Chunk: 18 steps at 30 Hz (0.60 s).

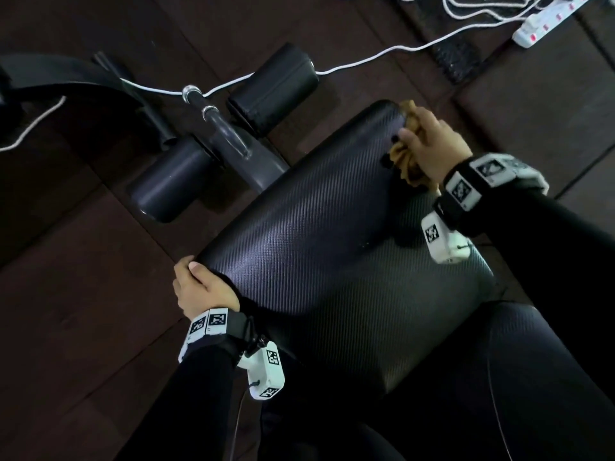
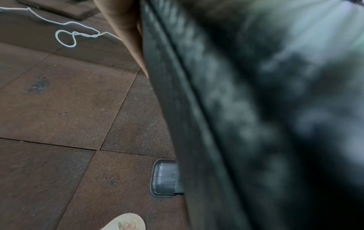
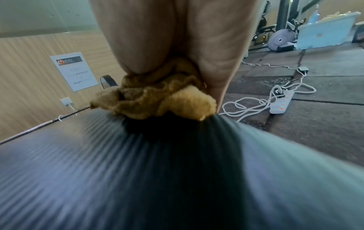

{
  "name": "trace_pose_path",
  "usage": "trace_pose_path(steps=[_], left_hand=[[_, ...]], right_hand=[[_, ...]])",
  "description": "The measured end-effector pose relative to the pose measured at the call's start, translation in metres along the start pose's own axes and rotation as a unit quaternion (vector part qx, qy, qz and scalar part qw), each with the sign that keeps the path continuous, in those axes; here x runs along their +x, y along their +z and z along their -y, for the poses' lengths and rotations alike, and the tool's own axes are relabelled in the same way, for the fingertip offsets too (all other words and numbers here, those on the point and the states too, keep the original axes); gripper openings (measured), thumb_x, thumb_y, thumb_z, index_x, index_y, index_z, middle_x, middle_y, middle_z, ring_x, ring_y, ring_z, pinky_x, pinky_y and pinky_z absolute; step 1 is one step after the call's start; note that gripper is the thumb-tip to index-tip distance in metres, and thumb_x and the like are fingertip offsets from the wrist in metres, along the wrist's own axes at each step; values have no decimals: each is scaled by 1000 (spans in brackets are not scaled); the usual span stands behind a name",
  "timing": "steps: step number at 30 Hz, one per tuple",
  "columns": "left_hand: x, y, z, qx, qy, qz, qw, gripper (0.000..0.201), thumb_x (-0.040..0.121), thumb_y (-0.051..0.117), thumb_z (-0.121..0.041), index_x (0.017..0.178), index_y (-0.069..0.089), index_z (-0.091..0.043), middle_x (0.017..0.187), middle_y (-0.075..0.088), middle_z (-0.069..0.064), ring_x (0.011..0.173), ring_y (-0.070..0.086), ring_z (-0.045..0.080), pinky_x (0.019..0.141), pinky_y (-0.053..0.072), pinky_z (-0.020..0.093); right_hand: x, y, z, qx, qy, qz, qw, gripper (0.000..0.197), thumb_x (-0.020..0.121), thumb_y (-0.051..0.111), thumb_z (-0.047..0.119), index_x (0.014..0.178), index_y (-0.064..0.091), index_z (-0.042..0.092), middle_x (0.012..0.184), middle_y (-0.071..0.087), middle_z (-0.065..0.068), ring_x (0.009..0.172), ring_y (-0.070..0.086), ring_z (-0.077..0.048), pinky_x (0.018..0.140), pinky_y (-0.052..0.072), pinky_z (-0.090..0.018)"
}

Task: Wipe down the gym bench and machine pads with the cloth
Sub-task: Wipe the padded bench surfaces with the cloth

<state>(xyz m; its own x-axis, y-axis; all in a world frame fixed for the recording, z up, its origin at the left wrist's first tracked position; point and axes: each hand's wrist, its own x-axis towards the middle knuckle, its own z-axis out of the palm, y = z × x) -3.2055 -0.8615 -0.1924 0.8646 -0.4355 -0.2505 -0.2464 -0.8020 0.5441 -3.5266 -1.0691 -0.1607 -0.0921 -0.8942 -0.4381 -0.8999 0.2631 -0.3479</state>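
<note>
A black textured bench pad [image 1: 316, 247] fills the middle of the head view. My right hand [image 1: 429, 144] grips a bunched mustard-yellow cloth [image 1: 407, 161] and presses it on the pad's far right corner. In the right wrist view the cloth [image 3: 157, 101] bulges out under my palm onto the ribbed pad [image 3: 138, 171]. My left hand [image 1: 203, 287] grips the pad's near left edge, thumb on top and fingers curled under. The left wrist view shows the pad's side seam [image 2: 177, 109] close up and blurred, with part of my left hand [image 2: 126, 31] against it.
Two black foam roller pads [image 1: 276, 84] [image 1: 169, 181] sit on a metal post [image 1: 229, 138] beyond the bench. White cables [image 1: 366, 59] and a power strip [image 1: 549, 21] lie on the brown rubber floor tiles. A bench foot [image 2: 165, 179] and my sandalled foot [image 2: 126, 222] are below.
</note>
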Motion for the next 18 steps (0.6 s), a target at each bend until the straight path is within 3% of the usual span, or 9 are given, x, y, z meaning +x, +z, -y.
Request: trace_pose_path(steps=[7,11,15,18], left_hand=[[-1,-1,-2,-1,-3,5,1000,32,98,34,-29,118,57,-21,115,60,15,100,53,36,73,25,27],[-1,-2,-4,1,1,6,1000,32,99,34,-29,118,57,-20,115,60,15,101,53,36,73,29,28],[0,-4,-5,11,3,18,1000,33,99,32,-29,121,56,-19,117,60,15,104,53,36,81,36,34],[1,-4,-5,15,5,18,1000,34,99,31,-29,121,56,-20,117,60,15,105,53,36,82,37,35]], right_hand=[[-79,18,-65,33,42,39,998,53,94,41,49,140,33,26,130,52,-12,117,50,-33,94,36,-32],[-66,17,-52,42,45,30,998,47,96,40,46,138,38,24,129,52,-11,117,50,-31,89,32,-26],[-31,12,-23,54,41,13,998,52,97,37,46,143,31,22,135,49,-16,122,46,-35,98,35,-33],[-19,10,-16,48,53,4,997,48,97,36,48,133,42,17,128,54,-16,116,51,-34,87,37,-31]])
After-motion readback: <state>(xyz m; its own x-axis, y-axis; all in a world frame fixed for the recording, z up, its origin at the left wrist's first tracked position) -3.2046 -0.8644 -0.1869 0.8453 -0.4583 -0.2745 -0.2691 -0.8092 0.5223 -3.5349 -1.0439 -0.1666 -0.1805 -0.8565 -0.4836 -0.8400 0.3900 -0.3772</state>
